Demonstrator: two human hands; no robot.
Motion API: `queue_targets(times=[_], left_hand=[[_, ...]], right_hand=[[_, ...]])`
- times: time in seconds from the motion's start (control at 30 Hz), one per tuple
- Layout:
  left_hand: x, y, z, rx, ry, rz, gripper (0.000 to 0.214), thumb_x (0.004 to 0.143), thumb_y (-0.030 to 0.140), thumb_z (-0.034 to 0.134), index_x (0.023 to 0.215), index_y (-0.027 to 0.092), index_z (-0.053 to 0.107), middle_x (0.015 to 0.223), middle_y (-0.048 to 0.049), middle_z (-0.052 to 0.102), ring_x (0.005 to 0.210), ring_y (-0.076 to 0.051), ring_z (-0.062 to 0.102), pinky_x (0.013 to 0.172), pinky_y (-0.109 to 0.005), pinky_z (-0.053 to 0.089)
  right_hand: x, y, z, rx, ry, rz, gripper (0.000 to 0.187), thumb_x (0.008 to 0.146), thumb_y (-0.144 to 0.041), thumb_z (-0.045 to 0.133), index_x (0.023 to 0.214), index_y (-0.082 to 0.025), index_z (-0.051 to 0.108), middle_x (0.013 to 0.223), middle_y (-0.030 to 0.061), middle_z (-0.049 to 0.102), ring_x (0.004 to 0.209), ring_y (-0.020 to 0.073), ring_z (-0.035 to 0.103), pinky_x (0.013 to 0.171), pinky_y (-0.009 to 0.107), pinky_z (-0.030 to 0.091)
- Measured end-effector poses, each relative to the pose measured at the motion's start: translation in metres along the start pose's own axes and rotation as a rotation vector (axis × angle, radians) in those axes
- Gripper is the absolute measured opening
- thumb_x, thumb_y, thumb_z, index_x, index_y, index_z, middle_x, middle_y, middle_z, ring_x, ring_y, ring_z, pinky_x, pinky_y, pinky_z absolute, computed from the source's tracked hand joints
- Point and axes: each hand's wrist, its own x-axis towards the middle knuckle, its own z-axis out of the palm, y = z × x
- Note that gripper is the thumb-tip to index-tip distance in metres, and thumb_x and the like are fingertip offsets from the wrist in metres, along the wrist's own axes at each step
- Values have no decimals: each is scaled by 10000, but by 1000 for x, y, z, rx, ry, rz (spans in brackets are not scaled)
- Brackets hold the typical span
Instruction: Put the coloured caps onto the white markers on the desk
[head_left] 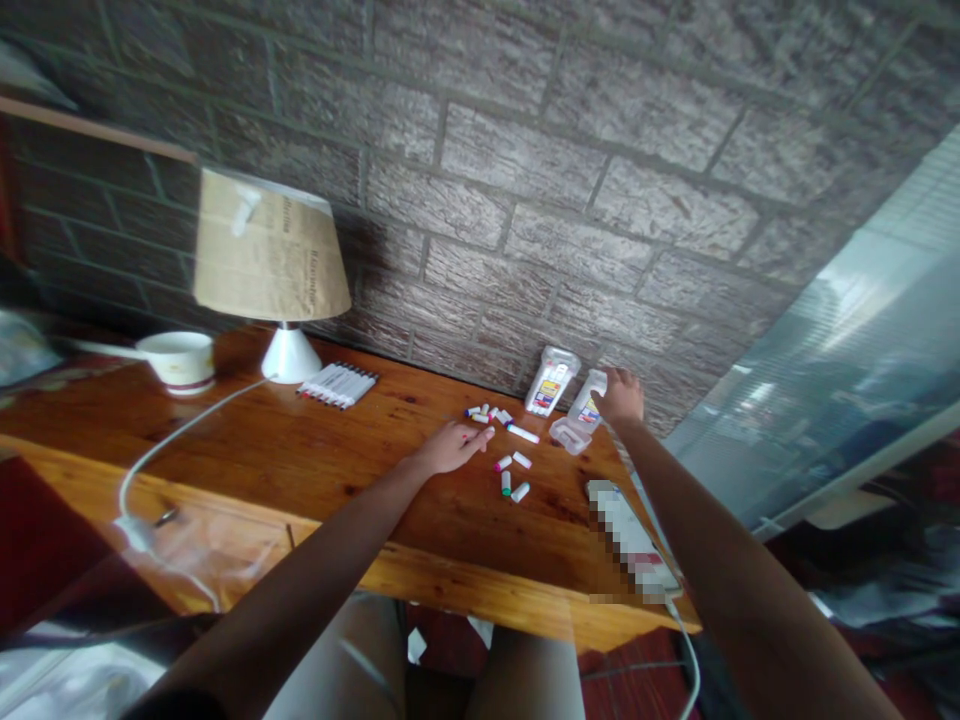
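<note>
My right hand point(621, 397) grips the top of a clear plastic case point(587, 402) with a coloured label, its lid point(570, 436) hanging open at the lower end. A second clear case point(553, 382) leans against the wall just left of it. My left hand point(452, 447) is low over the table with fingers closed; a bit of red and white shows at them, too small to make out. Around its fingertips lie several short white stubs with coloured ends, among them a green-ended one point(506, 484) and a pink-ended one point(503, 464). A longer white marker point(523, 434) lies beyond.
A row of white markers point(339, 385) lies beside a lamp point(290, 355) with a paper shade. Farther left stands a white handled pot point(178, 362). A cabled power strip point(632, 540), partly pixelated, lies at the wooden table's point(420, 520) right edge. A brick wall point(525, 150) backs it.
</note>
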Motion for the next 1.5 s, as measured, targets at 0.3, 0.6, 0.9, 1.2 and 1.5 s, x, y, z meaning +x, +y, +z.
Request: queue_targets(times=[0.3,0.6,0.9,1.2,1.5], left_hand=[[1,-8,3,43,11,24,598,989,574,351,792,191,766,695,-35,722,693,-172,671,682,-257,445],[7,-12,9,-82,238,126,341,905,520,591,1053,230,691,888,-20,733,795,-162,680,786,-282,528],[4,3,0,-158,398,94,760,740,539,770,1366,218,483,1267,-92,669,1126,-239,658,981,-372,520],[6,1,-10,-122,595,-238,623,780,593,705,1240,216,518,1153,-90,724,1045,-263,700,901,-370,544],[3,1,-8,5,492,-199,678,790,631,679,1302,230,489,1183,-91,719,1073,-278,693,882,-352,534]], right_hand=[[-2,11,-13,-65,-216,3,317,917,-186,566,1202,-157,702,1194,153,686,1057,268,668,873,335,517],[-22,-13,-94,75,-45,-358,228,917,-275,613,1076,-173,742,1062,117,740,949,257,695,840,337,508],[-47,-129,-70,853,-236,-630,200,886,-377,651,909,-191,720,903,34,743,825,184,677,789,297,507],[11,-88,-11,454,176,254,992,748,-546,752,1522,-116,304,1527,287,302,1421,418,323,1129,526,306],[28,-83,21,368,-83,267,820,774,-592,699,1421,-164,435,1246,194,631,1143,324,630,980,422,482]])
